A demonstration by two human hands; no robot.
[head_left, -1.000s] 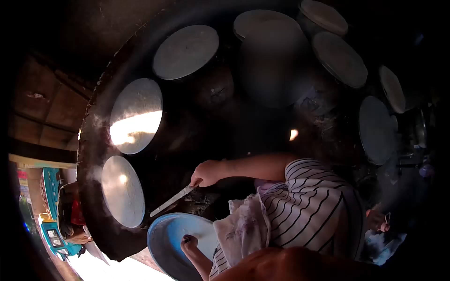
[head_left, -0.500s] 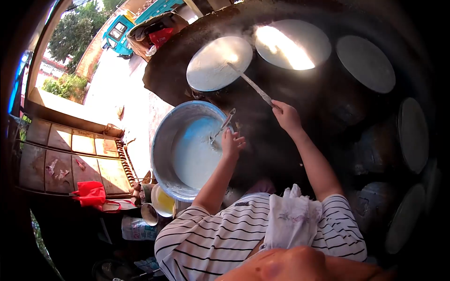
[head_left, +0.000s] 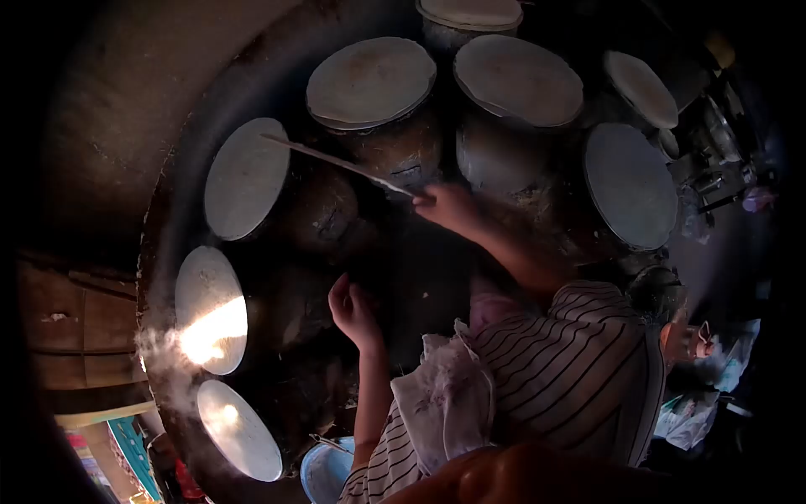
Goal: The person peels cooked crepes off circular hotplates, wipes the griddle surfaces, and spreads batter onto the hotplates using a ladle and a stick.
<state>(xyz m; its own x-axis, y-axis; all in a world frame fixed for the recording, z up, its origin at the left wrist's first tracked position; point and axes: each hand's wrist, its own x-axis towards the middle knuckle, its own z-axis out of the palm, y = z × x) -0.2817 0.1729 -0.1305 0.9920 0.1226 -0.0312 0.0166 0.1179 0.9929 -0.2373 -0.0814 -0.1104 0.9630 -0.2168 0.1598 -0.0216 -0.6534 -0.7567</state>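
Observation:
My right hand (head_left: pixel 445 208) grips the end of a long, thin wooden stick (head_left: pixel 340 164). The stick's far tip lies over a round griddle (head_left: pixel 243 189) coated with a pale, thin layer, but whether it touches is unclear. Lower down, my left hand (head_left: pixel 354 315) is raised with loosely bent fingers and thumb apart, holding nothing that I can see. Below it, the blue tub (head_left: pixel 315 475) shows partly at the bottom edge, with a ladle handle (head_left: pixel 329 443) across its rim.
More pale-topped round griddles stand in a ring: one sunlit (head_left: pixel 210 336), one steaming (head_left: pixel 239 428), others at the top (head_left: pixel 369 80) and right (head_left: pixel 630 185). A dark curved rim (head_left: pixel 155 252) surrounds them. Pots and plastic bags (head_left: pixel 688 420) are at the right.
The view has swung right, from the sunlit doorway to the darker griddles. The stick has gone from one griddle to another. My left hand has moved away from the ladle in the tub.

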